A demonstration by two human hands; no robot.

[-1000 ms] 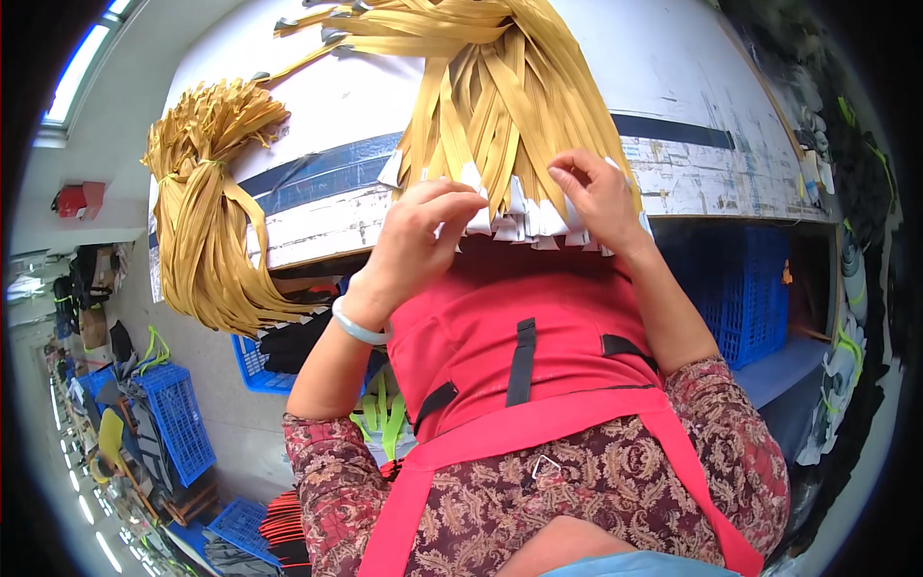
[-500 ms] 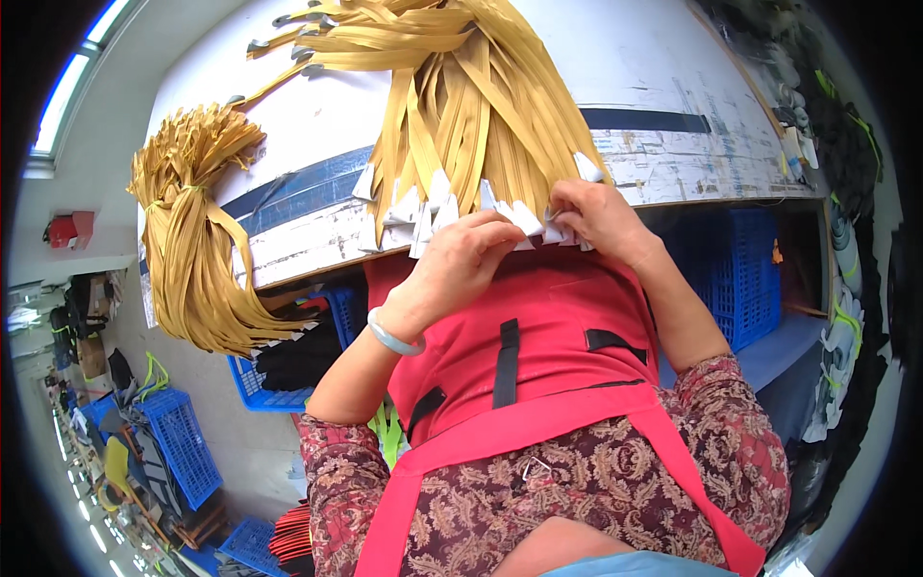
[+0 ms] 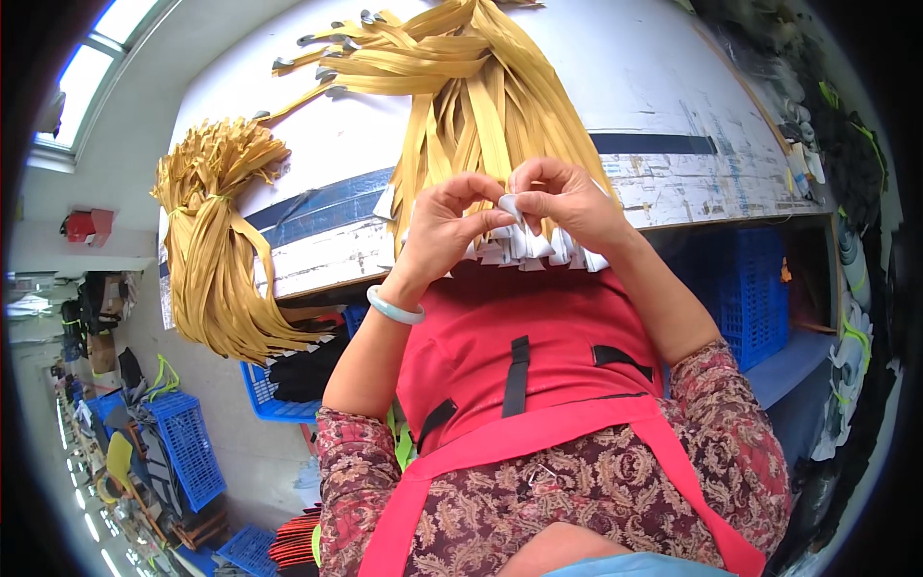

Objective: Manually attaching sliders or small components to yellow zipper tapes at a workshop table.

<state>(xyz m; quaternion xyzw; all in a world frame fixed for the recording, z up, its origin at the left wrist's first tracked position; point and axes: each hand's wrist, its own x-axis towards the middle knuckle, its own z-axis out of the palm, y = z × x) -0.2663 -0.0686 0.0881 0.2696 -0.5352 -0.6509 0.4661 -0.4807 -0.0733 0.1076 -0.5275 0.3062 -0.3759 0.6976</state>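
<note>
Pinching white tab ends at the table edge
Left hand [image 3: 452,226] and right hand [image 3: 562,202], fingers curled nearly closed, grip one white folded tab [image 3: 508,207] of the flat yellow ribbon straps [image 3: 481,106].

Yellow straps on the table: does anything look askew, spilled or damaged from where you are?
Nothing looks damaged. One tied bundle of yellow straps droops over the table edge at the left rather than lying flat. The main strap pile fans toward both hands; left hand and right hand pinch a white tag.

yellow strap bundles [image 3: 481,115]: 2 | blue crates [image 3: 183,447]: 4 | hands [image 3: 447,226]: 2 | bangle [image 3: 394,308]: 1
</note>
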